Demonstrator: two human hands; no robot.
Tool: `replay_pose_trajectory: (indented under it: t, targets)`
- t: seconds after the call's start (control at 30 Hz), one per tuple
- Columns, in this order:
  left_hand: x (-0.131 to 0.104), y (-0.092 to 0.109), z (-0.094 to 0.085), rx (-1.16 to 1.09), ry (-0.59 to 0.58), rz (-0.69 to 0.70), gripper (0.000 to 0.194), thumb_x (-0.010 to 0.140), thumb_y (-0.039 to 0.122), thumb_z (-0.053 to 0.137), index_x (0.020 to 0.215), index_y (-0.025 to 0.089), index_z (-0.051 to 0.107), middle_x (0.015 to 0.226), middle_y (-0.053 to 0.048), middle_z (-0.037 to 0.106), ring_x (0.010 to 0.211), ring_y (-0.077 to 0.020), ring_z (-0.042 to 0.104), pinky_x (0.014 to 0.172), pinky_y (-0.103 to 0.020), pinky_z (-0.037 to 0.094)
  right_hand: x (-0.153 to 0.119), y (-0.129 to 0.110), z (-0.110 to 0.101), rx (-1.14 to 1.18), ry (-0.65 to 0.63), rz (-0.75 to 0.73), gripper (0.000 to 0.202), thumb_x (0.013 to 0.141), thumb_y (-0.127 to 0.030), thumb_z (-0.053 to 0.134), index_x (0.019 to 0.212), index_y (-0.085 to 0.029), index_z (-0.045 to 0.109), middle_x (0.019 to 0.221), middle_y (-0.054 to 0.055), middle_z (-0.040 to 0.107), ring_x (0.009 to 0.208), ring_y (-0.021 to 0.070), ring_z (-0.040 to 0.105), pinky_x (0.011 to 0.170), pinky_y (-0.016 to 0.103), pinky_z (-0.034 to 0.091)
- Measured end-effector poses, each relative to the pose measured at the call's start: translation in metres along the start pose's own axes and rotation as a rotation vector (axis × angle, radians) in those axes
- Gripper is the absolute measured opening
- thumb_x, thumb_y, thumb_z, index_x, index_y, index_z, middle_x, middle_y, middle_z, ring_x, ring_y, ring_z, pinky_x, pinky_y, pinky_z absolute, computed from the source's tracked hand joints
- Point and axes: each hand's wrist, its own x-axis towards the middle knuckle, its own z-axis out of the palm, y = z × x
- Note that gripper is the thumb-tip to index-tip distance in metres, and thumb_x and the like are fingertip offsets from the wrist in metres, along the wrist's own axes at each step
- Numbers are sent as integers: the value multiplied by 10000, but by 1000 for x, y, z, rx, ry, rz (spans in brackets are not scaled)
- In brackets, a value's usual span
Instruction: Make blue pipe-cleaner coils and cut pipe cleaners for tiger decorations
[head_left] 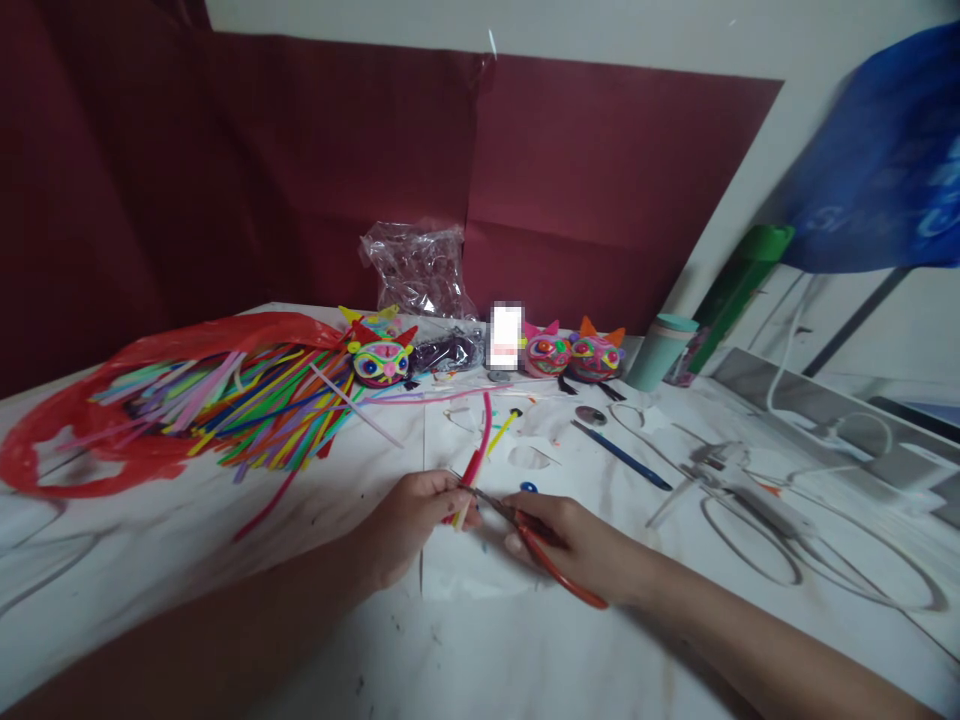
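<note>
My left hand (424, 515) is closed around a small bundle of fuzzy pipe cleaners (474, 465), pink and red with some yellow at the lower end. In my right hand (559, 535) is a pair of scissors (555, 570) with orange-red handles. Their metal blades reach left to the pipe cleaners, right at my left fingertips. Whether the blades are apart or closed there I cannot tell. Just beyond my hands lie a yellow pipe cleaner (504, 433) and a small blue round piece (529, 487).
Many coloured pipe cleaners (255, 400) spill from a red plastic bag (225, 330) at left. Decorated horned heads (382, 362) stand at the back, with clear wrapping (420, 270) behind. To the right are a dark blue pen-like tool (622, 455), a green cup (661, 352) and a corded glue gun (720, 465).
</note>
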Motion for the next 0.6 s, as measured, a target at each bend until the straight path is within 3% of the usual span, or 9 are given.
replay_pose_trajectory:
  t: [0.17,0.37,0.5,0.6]
  targets:
    - [0,6,1,-111,45,-14,164,682,287,625,592,155,586,602,-28,594,639,-157,520,687,-294,363,-2,2,-14,24,-2,34,192,846,-339,464,816,-166,543,709,-1,532,630,116,442,557,207,384]
    - [2,5,-2,-135,94,-5,184,691,321,636,634,150,599,599,-18,578,658,-159,526,711,-309,371,0,30,-43,-33,225,172,318,840,-415,456,939,-139,580,706,21,563,614,138,485,547,242,394]
    - [3,3,-2,-141,86,5,185,704,327,629,660,148,608,599,-17,575,659,-157,520,707,-303,368,-3,29,-44,-50,46,90,283,841,-373,464,974,-155,587,765,26,588,644,135,496,561,228,401]
    - [2,4,0,-118,59,20,167,707,303,615,636,153,599,609,-20,578,670,-158,515,710,-300,358,-5,17,-32,-87,-5,14,251,828,-360,494,957,-164,582,766,18,576,652,129,481,588,223,399]
